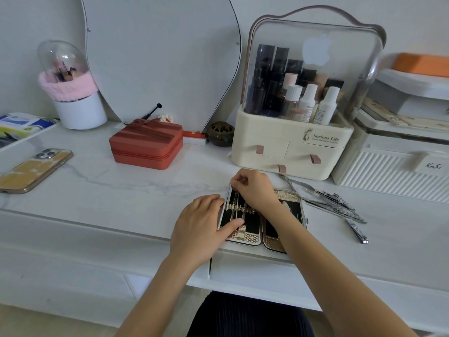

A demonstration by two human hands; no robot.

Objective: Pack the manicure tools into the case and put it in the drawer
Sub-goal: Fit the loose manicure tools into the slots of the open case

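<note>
An open manicure case (263, 222) lies flat at the front edge of a white marble-patterned desk (121, 190), its two halves spread side by side, black lining inside a gold-patterned rim. Several slim metal tools sit in loops in the left half. The left hand (196, 222) rests on the case's left edge, fingers mostly straight, thumb lying across the lining; its grip is relaxed and holds nothing. The right hand (255, 188) reaches over the far end of the left half, fingertips curled in a pinch on the top of a thin tool (235, 198) there. Just right of the case, loose on the desk, lie cuticle nippers (301, 186) and nail clippers (349, 210). Behind them stands a cream cosmetics organizer (291, 147) with pink-tabbed drawers. Farther left are a red zipped box (145, 144) and a phone (34, 170) face down.
</note>
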